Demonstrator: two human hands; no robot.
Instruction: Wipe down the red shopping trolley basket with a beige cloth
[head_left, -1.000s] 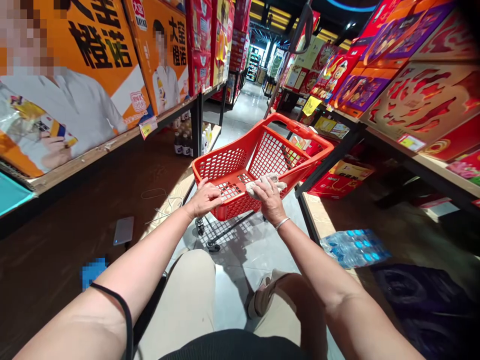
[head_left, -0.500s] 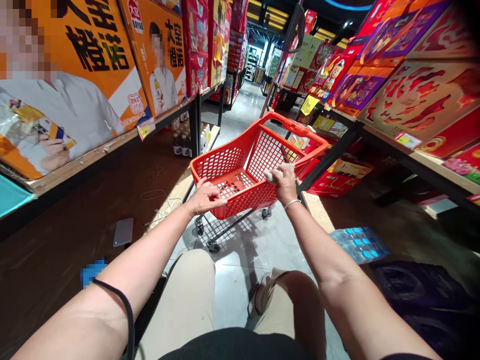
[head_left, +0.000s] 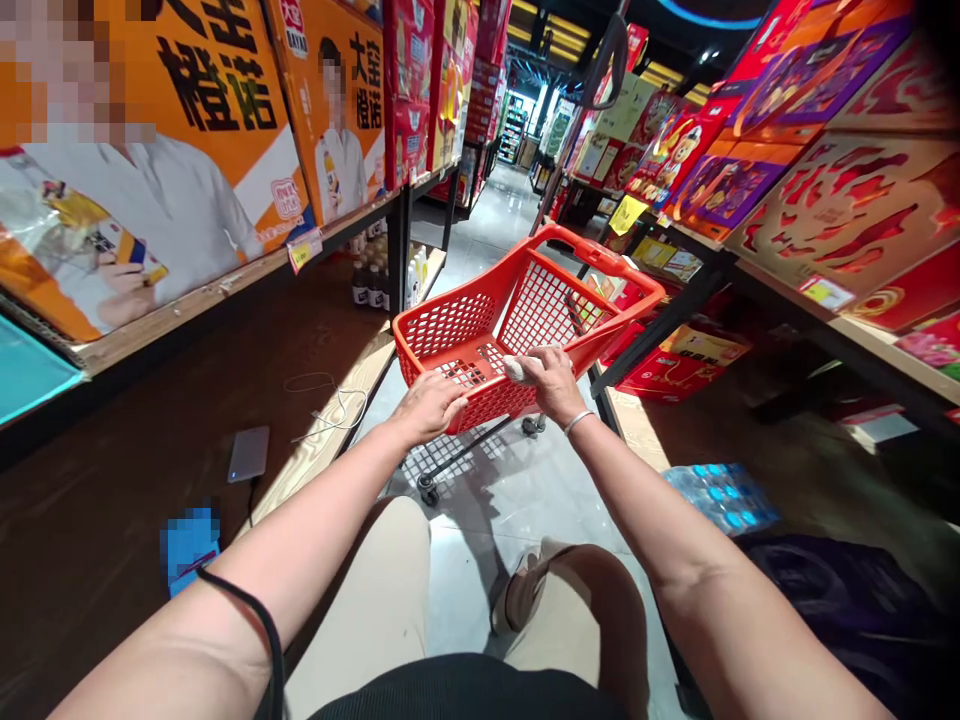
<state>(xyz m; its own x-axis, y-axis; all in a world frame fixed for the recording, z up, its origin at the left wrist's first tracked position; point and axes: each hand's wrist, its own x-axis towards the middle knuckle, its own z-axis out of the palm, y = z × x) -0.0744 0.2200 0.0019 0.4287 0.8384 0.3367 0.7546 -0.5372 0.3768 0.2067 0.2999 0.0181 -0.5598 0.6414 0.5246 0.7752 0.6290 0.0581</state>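
Note:
A red plastic shopping cart (head_left: 480,405) stands on the tiled floor in front of my knees, its basket tilted in view and holding nothing that I can see. My left hand (head_left: 431,407) grips the near rim, fingers over the edge and thumb outside. Farther right on that rim, my right hand (head_left: 553,385) holds a crumpled whitish cloth (head_left: 521,370) against the edge. Part of the cloth is hidden under the fingers. The cart's handle (head_left: 592,255) is at the far side, away from both hands.
Orange drink cartons (head_left: 225,130) line the left shelf; red and purple gift boxes (head_left: 720,180) fill the right one. A power bank (head_left: 248,454) and white cable (head_left: 341,405) lie low at left. Wrapped water bottles (head_left: 724,495) sit low at right. An aisle (head_left: 502,200) runs beyond the cart.
My right hand has slid left along the cart's rim with the cloth, closer to my left hand. The left hand keeps its hold on the rim. The view has shifted slightly.

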